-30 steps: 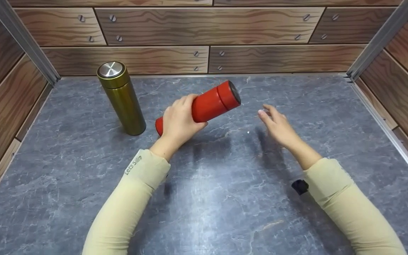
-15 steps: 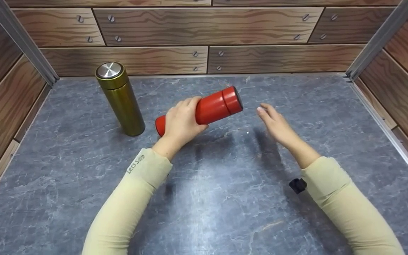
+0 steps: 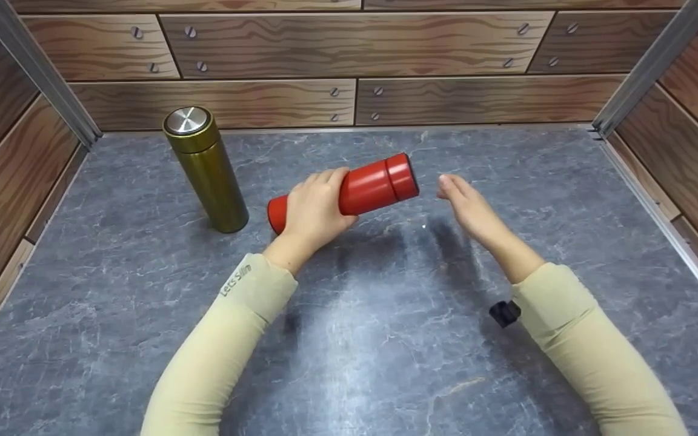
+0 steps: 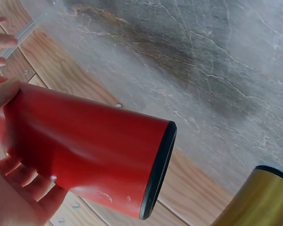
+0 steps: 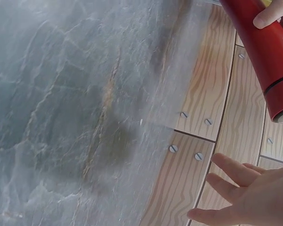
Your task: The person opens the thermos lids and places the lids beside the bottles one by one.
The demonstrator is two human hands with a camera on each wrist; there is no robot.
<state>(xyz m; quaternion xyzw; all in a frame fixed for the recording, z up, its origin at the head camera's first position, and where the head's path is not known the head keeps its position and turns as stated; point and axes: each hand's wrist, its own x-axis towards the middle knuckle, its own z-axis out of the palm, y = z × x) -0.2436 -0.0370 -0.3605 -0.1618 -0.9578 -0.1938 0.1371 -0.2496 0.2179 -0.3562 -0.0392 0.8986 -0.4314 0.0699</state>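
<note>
Left hand fingers wrapped around red flask, held tilted above desk. Right hand fingers released, just beside the cap end. Gold flask upright, left.

We count two flasks on the grey stone-patterned table: one red flask, lying tilted in a hand, and one gold flask, standing upright with one silver lid. We count two hands: the left hand, wrapped around the red flask, and the right hand, held flat with fingers straight just beside the flask's capped end without touching it. Two pale sleeves cover the arms. One small black object shows beneath the right sleeve. Three wood-patterned walls enclose the table, joined by two metal corner posts.
</note>
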